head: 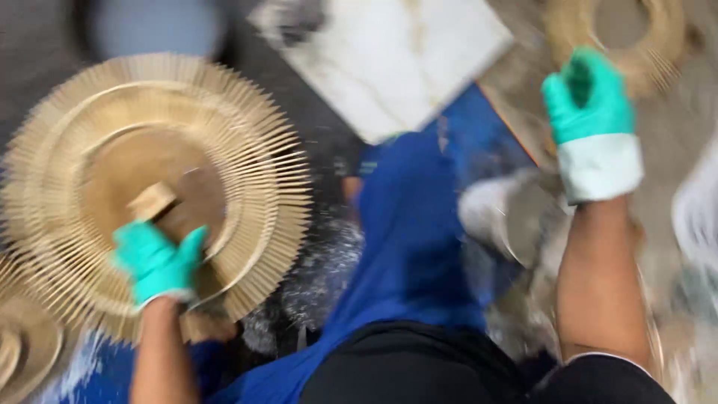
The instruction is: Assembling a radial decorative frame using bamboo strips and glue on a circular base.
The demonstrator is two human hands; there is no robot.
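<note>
Floor's looking messy here, dusty grey with a blue cloth (419, 247) spreading over the lap and a white marble-look tile (396, 60) lying up top. On the left, the left hand (158, 262) in a green glove is gripping the inner rim of a gold sunburst frame (149, 187), which is sitting flat, right at that hand. Over right, the right hand (587, 97) is curling shut, reaching toward a second gold ring (658, 45); too blurry to tell if it's touching it.
</note>
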